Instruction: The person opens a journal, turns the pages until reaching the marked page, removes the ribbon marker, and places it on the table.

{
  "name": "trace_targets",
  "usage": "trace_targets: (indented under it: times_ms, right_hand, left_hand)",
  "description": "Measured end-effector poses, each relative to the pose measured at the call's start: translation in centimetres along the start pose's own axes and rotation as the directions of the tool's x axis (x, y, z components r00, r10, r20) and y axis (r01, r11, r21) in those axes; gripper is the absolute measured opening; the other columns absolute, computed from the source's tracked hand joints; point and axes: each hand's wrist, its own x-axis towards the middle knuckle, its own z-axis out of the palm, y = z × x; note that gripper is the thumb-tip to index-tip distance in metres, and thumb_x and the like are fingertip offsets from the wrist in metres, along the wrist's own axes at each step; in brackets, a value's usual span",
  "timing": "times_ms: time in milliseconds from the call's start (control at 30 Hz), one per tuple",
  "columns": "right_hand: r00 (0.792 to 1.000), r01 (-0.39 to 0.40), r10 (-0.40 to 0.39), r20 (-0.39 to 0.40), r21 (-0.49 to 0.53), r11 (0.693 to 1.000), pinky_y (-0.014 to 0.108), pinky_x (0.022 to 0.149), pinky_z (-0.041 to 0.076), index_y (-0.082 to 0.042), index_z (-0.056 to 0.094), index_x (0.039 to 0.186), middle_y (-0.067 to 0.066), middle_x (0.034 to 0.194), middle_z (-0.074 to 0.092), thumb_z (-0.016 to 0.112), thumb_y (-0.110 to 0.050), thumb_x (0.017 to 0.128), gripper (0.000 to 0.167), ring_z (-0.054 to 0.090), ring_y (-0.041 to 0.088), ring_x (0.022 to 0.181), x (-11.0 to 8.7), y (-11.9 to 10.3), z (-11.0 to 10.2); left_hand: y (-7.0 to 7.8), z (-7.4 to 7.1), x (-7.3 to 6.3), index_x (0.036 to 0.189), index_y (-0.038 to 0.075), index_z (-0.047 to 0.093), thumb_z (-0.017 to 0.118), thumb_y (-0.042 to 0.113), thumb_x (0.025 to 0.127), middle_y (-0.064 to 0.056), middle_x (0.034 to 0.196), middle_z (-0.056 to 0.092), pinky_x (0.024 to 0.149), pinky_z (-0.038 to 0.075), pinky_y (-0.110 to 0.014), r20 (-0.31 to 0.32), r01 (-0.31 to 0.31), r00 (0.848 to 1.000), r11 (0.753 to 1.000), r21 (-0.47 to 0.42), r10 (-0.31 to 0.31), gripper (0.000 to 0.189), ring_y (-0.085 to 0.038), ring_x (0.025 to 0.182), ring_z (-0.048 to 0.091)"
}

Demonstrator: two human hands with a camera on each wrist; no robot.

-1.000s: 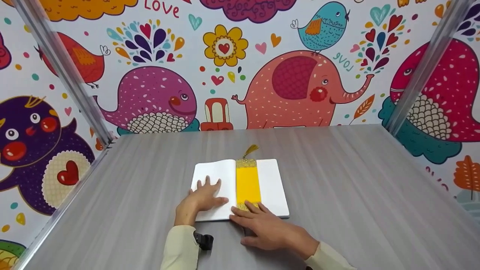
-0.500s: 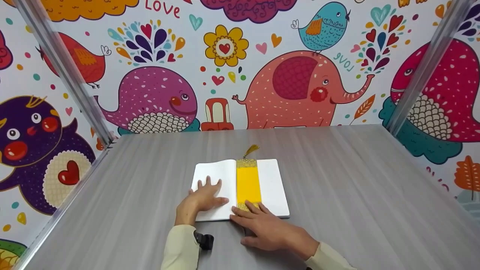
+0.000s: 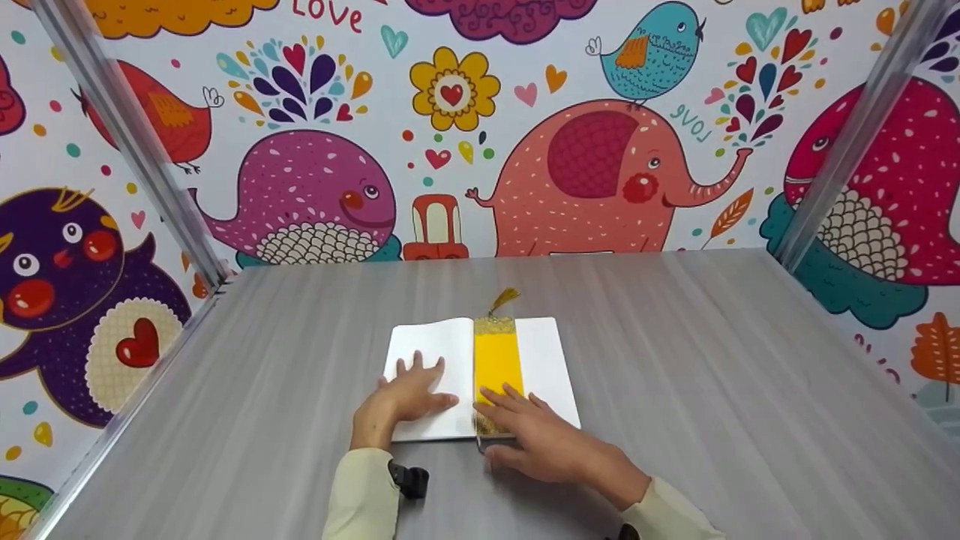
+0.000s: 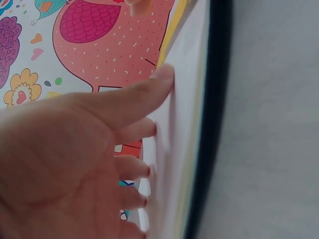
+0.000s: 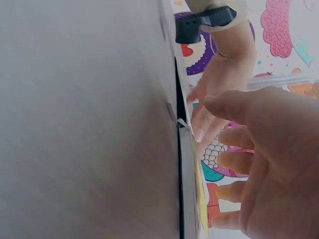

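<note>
Two hands point(image 3: 409, 394) point(image 3: 547, 442) splay palm-down over an open book point(image 3: 452, 345).

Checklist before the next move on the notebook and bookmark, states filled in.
1. Notebook open on table: ok.
2. Left hand resting on left page: ok.
3. Bookmark on right page: ok.
4. Tassel clear of both pages: ok.
5. Right hand pressing bookmark: not ok; right wrist view appears to show a gap.
6. Bookmark's lower end flat: cannot tell; right hand partly covers it.
</note>
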Motion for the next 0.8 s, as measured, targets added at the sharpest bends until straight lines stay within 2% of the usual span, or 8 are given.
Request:
trace_targets:
  times_ms: [167,300,400,467,567,667,800]
  right_hand:
    - [0.996,-0.041,0.042,-0.073,0.021,0.999,0.061,0.113,0.037,-0.010,0.047,0.149,0.014,0.161,0.038,0.064,-0.031,0.098,0.058,0.042,0.036,0.145,0.3,0.4,-0.2]
    - [0.988,-0.093,0.100,-0.119,0.062,0.994,0.063,0.113,0.037,-0.009,0.050,0.147,0.016,0.158,0.040,0.065,-0.031,0.097,0.057,0.045,0.038,0.142,0.5,0.5,-0.3]
    - [0.973,-0.123,0.141,-0.183,0.107,0.987,0.059,0.112,0.039,-0.004,0.053,0.144,0.018,0.152,0.046,0.068,-0.027,0.095,0.055,0.050,0.037,0.137,0.8,0.6,-0.3]
    - [0.955,-0.152,0.186,-0.232,0.156,0.976,0.055,0.109,0.044,-0.001,0.055,0.140,0.020,0.145,0.051,0.070,-0.022,0.094,0.053,0.056,0.035,0.128,1.1,0.6,-0.2]
    - [0.912,-0.228,0.297,-0.284,0.250,0.941,0.049,0.100,0.052,0.002,0.057,0.135,0.021,0.136,0.056,0.073,-0.018,0.091,0.051,0.061,0.032,0.118,1.7,0.6,-0.2]
    - [0.867,-0.301,0.402,-0.295,0.335,0.893,0.047,0.094,0.056,0.002,0.058,0.134,0.022,0.131,0.057,0.076,-0.017,0.089,0.052,0.064,0.034,0.112,2.3,0.8,-0.4]
    - [0.835,-0.351,0.469,-0.288,0.378,0.857,0.043,0.089,0.057,0.004,0.057,0.136,0.022,0.128,0.058,0.078,-0.017,0.087,0.058,0.063,0.032,0.109,3.0,1.1,-0.5]
  left_hand:
    - [-0.1,0.0,0.0,0.157,0.007,0.033,0.062,0.036,0.098,-0.034,0.163,0.009,0.114,0.007,-0.078,0.001,-0.004,1.000,1.000,0.003,0.004,0.072,-0.058,0.150,0.004]
    - [0.0,0.0,0.0,0.157,0.007,0.033,0.062,0.037,0.098,-0.033,0.164,0.010,0.114,0.007,-0.078,0.000,0.002,1.000,1.000,0.006,-0.002,0.072,-0.058,0.150,0.004]
    - [0.0,0.0,-0.1,0.157,0.008,0.032,0.062,0.037,0.098,-0.032,0.164,0.009,0.115,0.006,-0.078,0.004,0.013,1.000,1.000,0.001,-0.013,0.072,-0.057,0.151,0.003]
    - [0.1,-0.1,-0.1,0.157,0.009,0.032,0.062,0.037,0.098,-0.032,0.164,0.008,0.115,0.006,-0.077,0.005,0.022,1.000,1.000,-0.001,-0.022,0.072,-0.056,0.151,0.003]
    - [0.1,-0.1,-0.2,0.157,0.008,0.032,0.062,0.036,0.098,-0.032,0.164,0.008,0.115,0.004,-0.078,0.005,0.020,1.000,1.000,-0.011,-0.020,0.072,-0.056,0.151,0.002]
    - [0.1,-0.1,-0.2,0.157,0.008,0.032,0.063,0.035,0.098,-0.032,0.164,0.007,0.115,0.004,-0.078,0.002,0.011,1.000,1.000,-0.017,-0.011,0.072,-0.056,0.151,0.001]
    - [0.2,0.0,0.0,0.157,0.008,0.032,0.063,0.035,0.098,-0.032,0.164,0.008,0.115,0.004,-0.077,0.002,0.008,1.000,1.000,-0.021,-0.007,0.072,-0.056,0.151,0.001]
